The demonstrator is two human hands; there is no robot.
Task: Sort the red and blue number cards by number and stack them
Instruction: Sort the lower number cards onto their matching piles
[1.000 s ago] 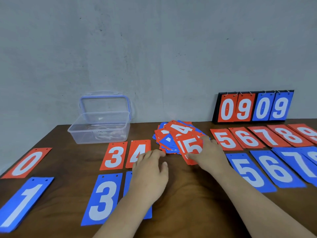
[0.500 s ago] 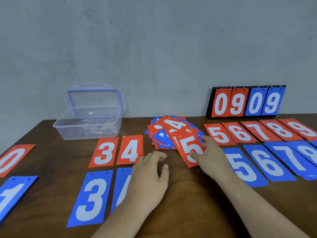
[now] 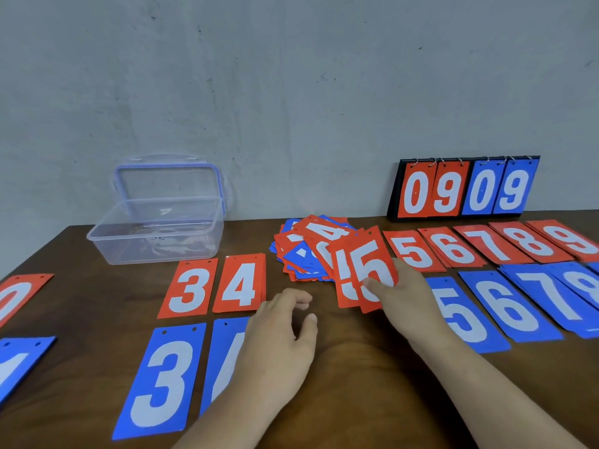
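A loose heap of red and blue number cards [image 3: 308, 247] lies mid-table near the back. My right hand [image 3: 408, 293] pinches two red 5 cards [image 3: 366, 264], lifted and tilted just right of the heap, thumb on the front one. My left hand [image 3: 285, 332] rests on the table with loosely curled fingers, holding nothing and covering part of a blue 4 card [image 3: 227, 351]. Sorted red cards lie in a row: 3 [image 3: 189, 286], 4 [image 3: 241, 281], 5 [image 3: 411, 249], 6, 7, 8, 9. Blue 3 [image 3: 162, 380], 5 [image 3: 466, 315], 6 and 7 lie in front.
A clear plastic box [image 3: 155, 231] with its lid up stands at the back left. A flip scoreboard [image 3: 463, 189] showing 09 09 leans on the wall at the back right. A red 0 [image 3: 16, 296] and a blue 1 [image 3: 19, 361] lie at the left edge.
My right hand has drawn the red 5 cards off the heap and raised them, tilting them upright. My left hand has barely moved. The camera has shifted slightly rightward.
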